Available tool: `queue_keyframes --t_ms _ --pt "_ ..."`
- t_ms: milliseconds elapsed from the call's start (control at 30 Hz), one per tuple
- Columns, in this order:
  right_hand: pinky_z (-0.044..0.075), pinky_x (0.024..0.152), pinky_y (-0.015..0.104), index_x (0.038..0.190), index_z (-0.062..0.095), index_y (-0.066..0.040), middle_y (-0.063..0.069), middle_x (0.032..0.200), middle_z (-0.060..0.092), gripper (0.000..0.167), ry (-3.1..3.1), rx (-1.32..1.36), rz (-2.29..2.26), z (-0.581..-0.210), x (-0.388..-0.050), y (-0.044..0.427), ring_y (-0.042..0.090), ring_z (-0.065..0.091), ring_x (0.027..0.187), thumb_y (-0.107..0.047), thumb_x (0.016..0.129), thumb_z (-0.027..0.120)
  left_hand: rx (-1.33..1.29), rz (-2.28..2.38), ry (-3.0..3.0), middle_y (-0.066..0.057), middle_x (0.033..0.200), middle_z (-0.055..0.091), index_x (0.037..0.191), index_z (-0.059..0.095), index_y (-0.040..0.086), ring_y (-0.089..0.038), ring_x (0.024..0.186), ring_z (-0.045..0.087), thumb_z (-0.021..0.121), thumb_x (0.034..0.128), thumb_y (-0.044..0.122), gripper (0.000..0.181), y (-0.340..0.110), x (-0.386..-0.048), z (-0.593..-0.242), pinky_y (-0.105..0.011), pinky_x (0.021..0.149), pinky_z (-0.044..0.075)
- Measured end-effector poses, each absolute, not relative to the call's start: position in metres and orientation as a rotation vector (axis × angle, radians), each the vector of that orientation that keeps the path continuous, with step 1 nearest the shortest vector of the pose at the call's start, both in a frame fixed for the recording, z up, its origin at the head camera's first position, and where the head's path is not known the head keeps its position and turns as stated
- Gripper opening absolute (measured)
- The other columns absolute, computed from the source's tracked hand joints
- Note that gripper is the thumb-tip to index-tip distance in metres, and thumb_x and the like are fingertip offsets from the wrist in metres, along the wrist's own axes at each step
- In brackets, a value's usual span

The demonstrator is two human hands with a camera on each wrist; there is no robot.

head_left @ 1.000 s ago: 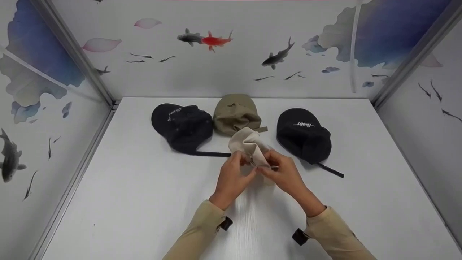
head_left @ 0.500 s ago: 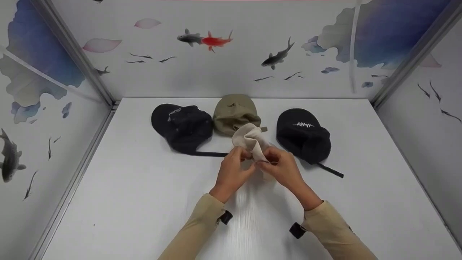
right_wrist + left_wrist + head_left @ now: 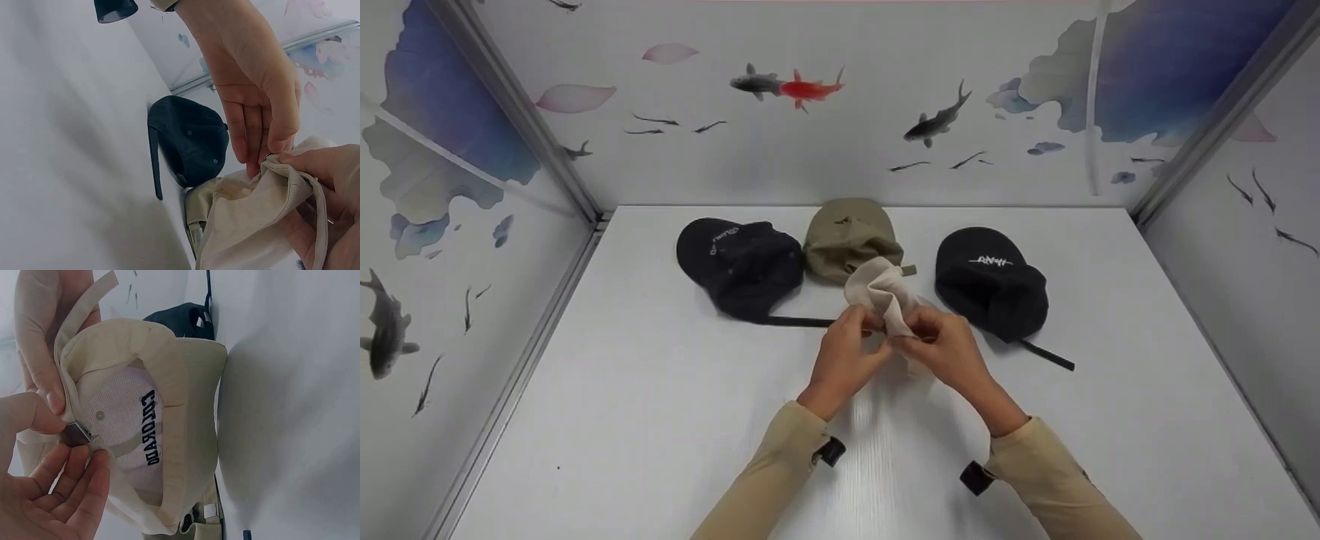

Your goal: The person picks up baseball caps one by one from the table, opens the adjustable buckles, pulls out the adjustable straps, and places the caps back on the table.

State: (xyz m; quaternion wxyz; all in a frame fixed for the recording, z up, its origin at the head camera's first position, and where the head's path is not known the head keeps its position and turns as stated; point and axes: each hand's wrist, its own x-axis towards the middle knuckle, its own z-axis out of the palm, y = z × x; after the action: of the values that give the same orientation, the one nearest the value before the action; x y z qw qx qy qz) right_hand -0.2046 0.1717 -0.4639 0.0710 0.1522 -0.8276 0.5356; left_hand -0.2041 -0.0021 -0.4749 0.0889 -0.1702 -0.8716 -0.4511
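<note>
A cream baseball cap (image 3: 877, 283) is held up off the table between both hands. In the left wrist view its inside faces the camera, with dark mirrored lettering on the front panel. My left hand (image 3: 840, 360) pinches the small metal buckle (image 3: 76, 434) at the back opening between thumb and fingers. My right hand (image 3: 954, 352) grips the back edge by the strap, thumb pressed on the fabric. The strap's loose end (image 3: 84, 306) sticks up past the right hand in the left wrist view. Some of the right fingertips are hidden behind the fabric.
Behind the hands lie a navy cap (image 3: 750, 262) at left, an olive cap (image 3: 851, 232) in the middle and a black cap (image 3: 990, 285) at right. Straps of the dark caps trail on the white table (image 3: 660, 420). Printed panels wall in the back and sides.
Both hands and the cream cap have shifted slightly away from the body since a second ago. Over the last half second the hands stay nearly still. The other caps have not moved.
</note>
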Motion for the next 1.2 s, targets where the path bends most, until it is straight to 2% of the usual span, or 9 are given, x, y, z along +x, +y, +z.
queue_keyframes --t_ms 333,533,800,1000,1200 --pt "0.052 0.062 0.017 0.079 0.071 -0.007 0.005 0.077 0.072 0.011 -2.502 0.467 1.544 -0.464 -0.203 0.171 0.003 0.061 0.067 -0.003 0.079 0.081 -0.506 -1.351 -2.589 -0.006 0.103 0.062 0.099 0.059 0.01 -0.019 0.098 0.064 0.069 0.086 0.007 0.016 -0.002 -0.204 -0.476 -0.032 0.092 0.056" --pt "0.05 0.059 0.017 0.079 0.071 -0.007 0.004 0.075 0.071 0.011 -2.502 0.483 1.529 -0.464 -0.203 0.172 0.002 0.058 0.064 -0.002 0.079 0.081 -0.508 -1.36 -2.593 -0.004 0.103 0.062 0.1 0.059 0.01 -0.018 0.098 0.064 0.069 0.0865 0.009 0.016 -0.002 -0.204 -0.477 -0.031 0.092 0.055" --pt "0.048 0.055 0.016 0.078 0.071 -0.006 0.006 0.074 0.071 0.009 -2.501 0.498 1.522 -0.463 -0.201 0.172 0.001 0.056 0.061 0.0 0.08 0.079 -0.518 -1.344 -2.52 -0.004 0.096 0.067 0.094 0.062 0.009 -0.016 0.093 0.068 0.062 0.0865 -0.002 0.014 -0.008 -0.207 -0.478 -0.029 0.085 0.058" --pt "0.054 0.066 0.016 0.086 0.07 -0.002 0.012 0.085 0.073 0.008 -2.521 0.461 1.603 -0.46 -0.201 0.174 0.002 0.064 0.074 -0.004 0.084 0.078 -0.557 -1.367 -2.499 -0.006 0.099 0.068 0.098 0.064 0.008 -0.017 0.095 0.069 0.063 0.0875 -0.001 0.014 -0.01 -0.207 -0.475 -0.029 0.086 0.058" --pt "0.054 0.073 0.016 0.092 0.069 0.0 0.013 0.091 0.073 0.013 -2.591 0.366 1.613 -0.455 -0.2 0.174 0.006 0.067 0.081 -0.01 0.087 0.076 -0.511 -1.475 -2.517 -0.005 0.1 0.069 0.098 0.065 0.008 -0.016 0.093 0.07 0.061 0.0903 0.002 0.011 -0.012 -0.206 -0.473 -0.026 0.083 0.058"
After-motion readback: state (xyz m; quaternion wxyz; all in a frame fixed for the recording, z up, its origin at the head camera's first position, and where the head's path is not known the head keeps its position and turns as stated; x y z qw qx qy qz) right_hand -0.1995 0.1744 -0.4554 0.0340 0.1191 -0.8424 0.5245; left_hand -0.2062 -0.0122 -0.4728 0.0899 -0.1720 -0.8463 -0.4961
